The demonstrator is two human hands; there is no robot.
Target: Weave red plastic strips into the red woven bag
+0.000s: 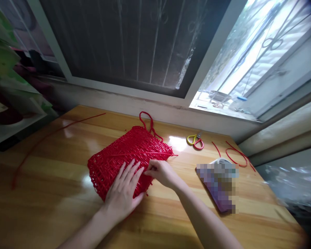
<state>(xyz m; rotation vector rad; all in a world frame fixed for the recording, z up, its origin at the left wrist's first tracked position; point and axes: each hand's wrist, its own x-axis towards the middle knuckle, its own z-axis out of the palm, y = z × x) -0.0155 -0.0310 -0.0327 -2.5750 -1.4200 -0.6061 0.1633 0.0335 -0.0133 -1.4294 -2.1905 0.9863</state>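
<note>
A red woven bag (134, 145) of thin, glossy strands lies on the wooden table in front of me. A red cord loop (145, 117) sticks out from its far side, and a loose strand end pokes past its right corner. My left hand (123, 192) rests flat on the near part of the weave with its fingers stretched out. Close beside those fingertips, my right hand (162, 173) pinches thumb and forefinger together against the bag's surface. What lies between these fingers, if anything, is too small to make out.
Scissors (195, 141) with yellow and red handles lie beyond the bag, to the right. Nearer is a blurred purple flat object (218, 190) with a white round item (221, 162) by it. Loose red strands (237, 155) lie at the right, another (56, 130) at the left. A window stands behind.
</note>
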